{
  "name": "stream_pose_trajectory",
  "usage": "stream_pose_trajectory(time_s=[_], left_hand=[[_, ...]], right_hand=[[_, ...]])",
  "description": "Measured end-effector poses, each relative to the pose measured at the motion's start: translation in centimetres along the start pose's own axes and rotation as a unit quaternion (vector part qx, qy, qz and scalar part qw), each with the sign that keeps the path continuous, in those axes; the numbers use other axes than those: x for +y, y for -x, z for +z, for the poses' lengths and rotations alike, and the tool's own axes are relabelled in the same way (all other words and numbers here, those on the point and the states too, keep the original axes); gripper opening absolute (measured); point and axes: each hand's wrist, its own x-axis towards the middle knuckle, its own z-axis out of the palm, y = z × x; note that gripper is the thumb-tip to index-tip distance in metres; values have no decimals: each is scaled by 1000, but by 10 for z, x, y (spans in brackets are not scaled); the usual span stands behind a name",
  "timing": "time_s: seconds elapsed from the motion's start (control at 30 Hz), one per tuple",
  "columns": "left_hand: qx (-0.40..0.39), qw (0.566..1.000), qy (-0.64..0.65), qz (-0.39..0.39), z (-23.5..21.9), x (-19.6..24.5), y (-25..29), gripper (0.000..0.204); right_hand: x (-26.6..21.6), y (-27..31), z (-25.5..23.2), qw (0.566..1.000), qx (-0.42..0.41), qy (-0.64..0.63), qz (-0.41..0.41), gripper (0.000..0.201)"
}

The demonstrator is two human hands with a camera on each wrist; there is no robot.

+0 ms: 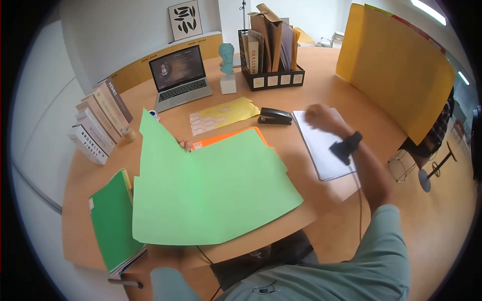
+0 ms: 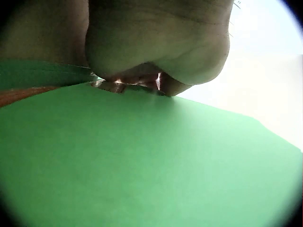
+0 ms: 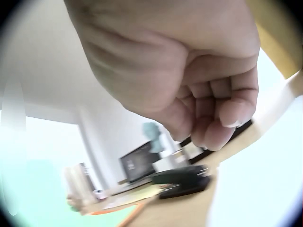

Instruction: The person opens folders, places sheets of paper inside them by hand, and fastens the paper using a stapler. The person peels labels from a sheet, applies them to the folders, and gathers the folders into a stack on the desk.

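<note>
A light green folder (image 1: 216, 185) stands spread and creased over the near part of the table, covering most of the left arm. My left hand (image 1: 185, 145) grips its upper edge, with only fingertips showing in the head view; the left wrist view has the hand (image 2: 158, 42) against the green sheet (image 2: 142, 156). Blurred, my right hand (image 1: 324, 118) is above a stack of white paper (image 1: 321, 150). In the right wrist view the right hand's (image 3: 189, 71) fingers are loosely curled with nothing seen in them. An orange folder (image 1: 258, 134) lies partly under the green one.
A black stapler (image 1: 275, 116) and yellow envelope (image 1: 231, 114) lie beyond the folder. Farther back are a laptop (image 1: 178, 75), a teal bust (image 1: 227, 60) and a black file organizer (image 1: 273, 80). Books (image 1: 100, 120) and a dark green folder (image 1: 113, 215) are left; a large yellow sheet (image 1: 394, 70) stands right.
</note>
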Motion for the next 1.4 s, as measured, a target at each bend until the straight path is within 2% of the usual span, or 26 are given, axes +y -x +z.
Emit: stream_pose_trajectory(time_s=[0.03,0.07,0.1,0.13,0.17,0.2,0.3,0.4,0.5,0.6,0.7,0.77,0.9,1.0,1.03,1.13,1.17,1.27,1.4], left_hand=[[0,1000,0,-1,1,-1,0,37],[0,1000,0,-2,0,-1,-1,37],[0,1000,-1,-1,2,-3,-2,37],[1,1000,-2,-2,2,-3,-4,37],[1,1000,-3,-3,4,-4,-4,37],[1,1000,-5,-4,5,-5,-5,37],[4,1000,-10,-7,6,-8,-6,36],[7,1000,-12,-9,8,-9,-5,36],[9,1000,-16,-10,10,-9,-6,35],[10,1000,-18,-9,12,-9,-7,35],[8,1000,-23,-9,13,-7,-6,35],[7,1000,-25,-8,13,-6,-5,34],[8,999,-31,-9,14,-5,-4,34],[8,999,-35,-7,13,-4,-2,34],[7,999,-37,-6,14,-4,-1,33],[5,999,-42,-5,14,-3,0,33],[5,999,-44,-4,14,-2,1,33],[8,998,-55,0,15,1,4,33],[11,998,-69,4,19,6,8,32]], right_hand=[[56,-11,-16,998,42,9,35,13],[93,-13,-34,991,78,88,59,19],[116,-9,-48,982,96,106,123,26],[128,-2,-57,970,123,152,141,32],[143,2,-66,967,103,159,169,35],[144,6,-69,963,81,164,196,37],[146,18,-65,967,68,107,220,25],[186,8,-55,980,48,3,192,25],[191,6,-59,973,50,-13,226,38],[182,10,-60,967,93,4,236,22],[185,13,-57,967,136,-24,213,20],[201,10,-61,973,128,-26,192,17],[186,12,-76,974,167,48,142,10],[182,13,-94,981,172,-23,88,15],[155,24,-103,983,165,-29,81,18],[115,33,-119,972,209,-83,71,20],[101,36,-123,973,192,-110,60,18],[38,36,-108,959,208,-190,46,17],[9,13,-63,957,107,-268,-24,15]])
